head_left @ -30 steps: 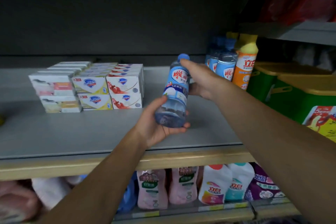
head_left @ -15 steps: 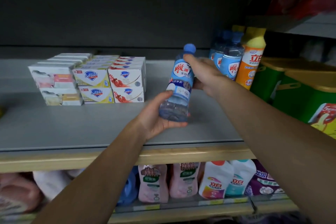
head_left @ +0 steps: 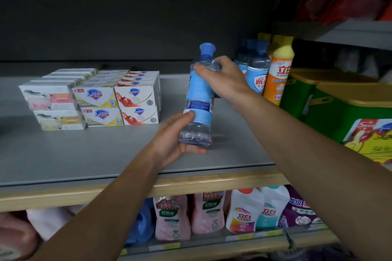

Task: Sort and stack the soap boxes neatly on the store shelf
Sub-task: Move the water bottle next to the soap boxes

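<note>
Both hands are on a bottle [head_left: 199,99]: the left hand [head_left: 176,140] cups its base just above the shelf [head_left: 84,154], and the right hand [head_left: 222,78] wraps its shoulder below the blue cap. The soap boxes [head_left: 95,99] sit stacked two high, well left of the hands.

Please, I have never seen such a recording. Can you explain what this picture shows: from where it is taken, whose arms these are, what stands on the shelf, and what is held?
The camera sits on a person's head, looking forward and down, so the two bare arms are that person's own; no machine is involved. The left hand grips the base of a blue-labelled bottle; the right hand grips its shoulder. On the grey shelf stand the soap boxes, stacked two high, and at the right similar blue bottles and an orange bottle.
</note>
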{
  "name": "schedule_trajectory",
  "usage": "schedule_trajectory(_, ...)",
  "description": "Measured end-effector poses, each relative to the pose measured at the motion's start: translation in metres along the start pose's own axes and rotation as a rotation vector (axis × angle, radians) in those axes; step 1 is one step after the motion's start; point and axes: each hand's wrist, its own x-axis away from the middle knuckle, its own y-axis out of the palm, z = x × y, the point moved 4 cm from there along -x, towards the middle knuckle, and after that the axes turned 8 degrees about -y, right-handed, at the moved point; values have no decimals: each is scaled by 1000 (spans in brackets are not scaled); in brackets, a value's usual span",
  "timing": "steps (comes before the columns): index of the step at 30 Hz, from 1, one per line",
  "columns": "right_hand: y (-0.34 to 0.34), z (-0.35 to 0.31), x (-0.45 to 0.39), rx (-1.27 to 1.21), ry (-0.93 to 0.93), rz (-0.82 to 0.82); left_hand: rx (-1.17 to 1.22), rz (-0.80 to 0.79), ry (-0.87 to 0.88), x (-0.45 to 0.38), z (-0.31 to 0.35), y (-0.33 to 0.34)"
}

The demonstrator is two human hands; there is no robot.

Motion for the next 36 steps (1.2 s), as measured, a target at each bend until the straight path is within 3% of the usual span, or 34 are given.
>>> schedule_trajectory(2,0,-2,1,-52,16,-31,-185,155,171,0,1,-1)
schedule_trajectory(5,2,-5,4,39,4,-50,-749,536,441,2,8,-7)
schedule_trajectory(7,1,-5,5,102,-17,16,-877,618,493,4,12,-7)
schedule_trajectory(10,-2,-6,4,22,-53,69,-942,616,491,1,15,-8)
schedule_trajectory(15,6,-3,8,-36,-170,-118,-943,560,349,-6,12,-19)
schedule_trajectory(20,10,11,12,-103,-170,-179,-968,511,254,-3,13,-33)
schedule_trajectory(24,33,48,48,-5,-106,-204,-1175,547,203,16,17,-61)
schedule_trajectory(27,48,66,58,138,-123,-123,-1416,583,153,30,23,-78)
schedule_trajectory(31,64,76,29,189,-93,-83,-1622,568,78,33,26,-90)
schedule_trajectory(36,91,92,-20,181,-66,-82,-1717,570,76,30,26,-96)
